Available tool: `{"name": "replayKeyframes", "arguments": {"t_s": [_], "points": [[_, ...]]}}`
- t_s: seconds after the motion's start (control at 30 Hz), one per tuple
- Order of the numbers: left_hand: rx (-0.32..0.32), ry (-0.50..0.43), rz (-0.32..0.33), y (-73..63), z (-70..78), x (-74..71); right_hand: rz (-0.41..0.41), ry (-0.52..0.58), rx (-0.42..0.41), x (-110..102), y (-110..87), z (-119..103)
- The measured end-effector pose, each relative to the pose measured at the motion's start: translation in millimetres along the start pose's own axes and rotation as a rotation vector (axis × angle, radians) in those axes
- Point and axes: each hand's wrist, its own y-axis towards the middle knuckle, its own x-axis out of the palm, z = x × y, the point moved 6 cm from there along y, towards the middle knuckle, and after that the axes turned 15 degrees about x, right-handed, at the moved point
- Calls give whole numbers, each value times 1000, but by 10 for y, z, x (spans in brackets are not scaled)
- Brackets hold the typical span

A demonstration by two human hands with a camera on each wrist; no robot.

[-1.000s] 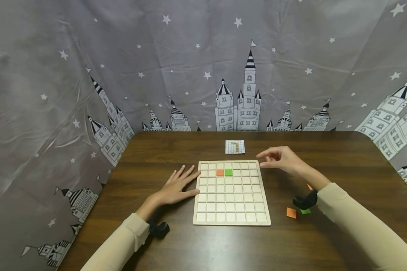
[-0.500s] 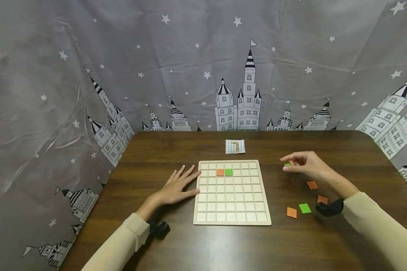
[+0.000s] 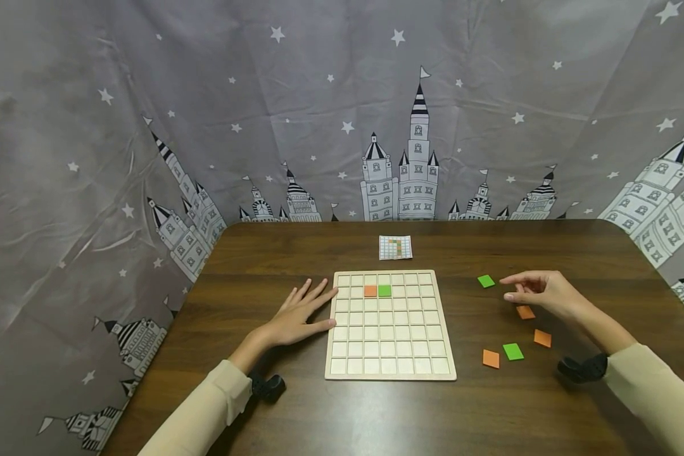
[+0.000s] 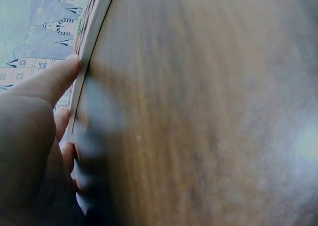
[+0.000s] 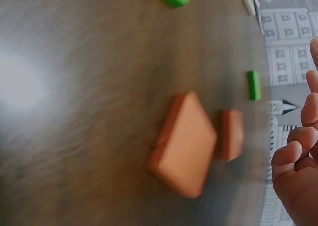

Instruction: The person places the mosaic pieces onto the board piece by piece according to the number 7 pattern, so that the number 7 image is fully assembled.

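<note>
My left hand (image 3: 296, 316) lies spread on the table, its thumb and a fingertip touching the left edge of the wooden grid board (image 3: 386, 377). The left wrist view shows that hand's thumb (image 4: 64, 74) against the board's side (image 4: 89, 44). One orange tile (image 3: 370, 291) and one green tile (image 3: 384, 291) sit side by side in the board's second row. My right hand (image 3: 547, 294) hovers right of a green tile (image 3: 486, 280), loosely bent and holding nothing. Under it lies an orange tile (image 3: 525, 312). Nearer are another orange tile (image 3: 543, 338) and a green tile (image 3: 513, 351).
Another orange tile (image 3: 491, 359) lies right of the board's near corner. Behind the board is a small card (image 3: 395, 247) with a coloured grid pattern. The brown table (image 3: 262, 253) ends at a grey curtain (image 3: 330, 114) printed with castles.
My right hand has moved right from beside the board, uncovering the loose tiles. The green tile seen behind its fingers half a second ago is now in plain view. My left hand stays put.
</note>
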Motion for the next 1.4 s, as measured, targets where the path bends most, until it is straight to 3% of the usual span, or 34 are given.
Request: {"name": "replayKeyframes", "arguments": {"t_s": [0.33, 0.7, 1.03, 1.4], "points": [[6, -4, 3, -3, 2, 0, 21, 11, -9, -71, -72, 264], [0, -5, 2, -1, -2, 1, 5, 17, -66, -123, -122, 370], [21, 6, 12, -1, 35, -8, 22, -94, -24, -172, -135, 468], [19, 8, 13, -8, 30, -14, 21, -138, -117, -146, -139, 447]]}}
